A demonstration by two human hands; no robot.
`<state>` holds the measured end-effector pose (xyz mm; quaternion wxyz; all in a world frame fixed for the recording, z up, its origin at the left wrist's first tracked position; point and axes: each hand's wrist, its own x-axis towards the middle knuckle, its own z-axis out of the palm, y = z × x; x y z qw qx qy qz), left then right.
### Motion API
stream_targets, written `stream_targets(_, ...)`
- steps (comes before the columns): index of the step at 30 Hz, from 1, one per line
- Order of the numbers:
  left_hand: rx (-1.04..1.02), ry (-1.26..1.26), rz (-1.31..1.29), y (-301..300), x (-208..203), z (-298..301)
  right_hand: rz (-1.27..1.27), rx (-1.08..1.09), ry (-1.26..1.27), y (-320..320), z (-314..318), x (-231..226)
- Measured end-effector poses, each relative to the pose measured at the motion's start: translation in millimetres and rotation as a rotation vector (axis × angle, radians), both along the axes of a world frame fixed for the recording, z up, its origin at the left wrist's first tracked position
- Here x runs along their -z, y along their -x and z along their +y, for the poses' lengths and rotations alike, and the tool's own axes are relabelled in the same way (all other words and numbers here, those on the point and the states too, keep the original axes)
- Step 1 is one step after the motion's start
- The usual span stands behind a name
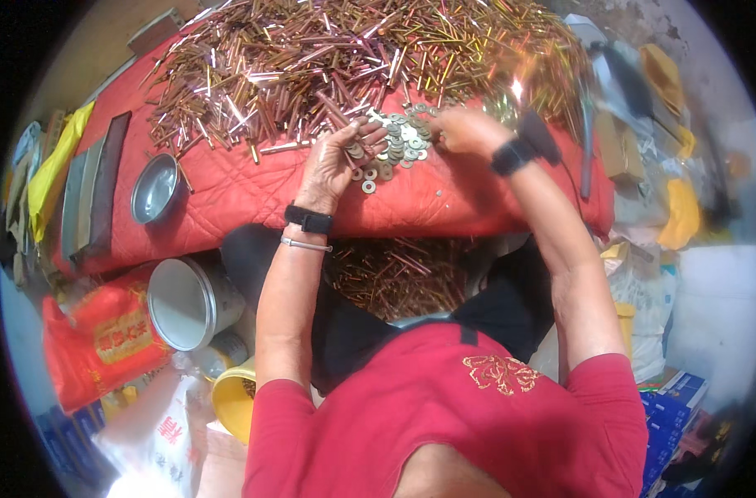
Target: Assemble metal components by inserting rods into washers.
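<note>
My left hand (332,162) is half curled, palm up, at the near edge of a small heap of flat metal washers (407,148). Several washers lie in its palm, and a copper-coloured tube sticks up by its thumb. On the heap's right side is my right hand (469,133), its fingers bent together at the edge of the washers. Whatever sits between those fingertips is too small to make out. Behind both hands spreads a large pile of copper-coloured metal tubes (253,83), lying on a red quilted cover (262,199).
A steel bowl (156,191) rests on the cover at the left. Below it stand a grey-white bucket (179,305), a red bag (104,344) and a yellow bucket (234,404). More tubes (403,274) lie between my knees. Blue boxes (673,415) are stacked at the right.
</note>
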<state>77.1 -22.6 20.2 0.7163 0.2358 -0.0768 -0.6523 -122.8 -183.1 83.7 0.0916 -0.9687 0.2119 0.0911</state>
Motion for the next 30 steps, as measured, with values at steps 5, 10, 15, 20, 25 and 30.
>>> stream_targets(5,0.035,0.072,-0.009,7.3,-6.8,1.6,-0.359,0.248,-0.121,40.7,34.2,23.5)
stream_targets(10,-0.025,0.034,-0.214,16.2,-16.3,-2.2,-0.806,0.542,-0.595,41.2,74.9,25.4)
stream_targets(15,-0.049,-0.021,-0.174,21.4,-25.0,-2.5,-0.944,0.486,-0.638,17.2,94.3,13.4)
stream_targets(20,0.162,0.004,-0.292,18.5,-22.6,4.8,-1.13,0.489,-0.771,8.7,98.6,-3.9)
stream_targets(25,0.21,-0.041,-0.424,27.6,-42.9,14.6,-1.149,0.507,-0.733,22.3,86.4,-18.2)
stream_targets(30,0.233,-0.059,-0.565,33.4,-47.7,19.2,-1.155,0.508,-0.704,38.2,72.5,-20.5)
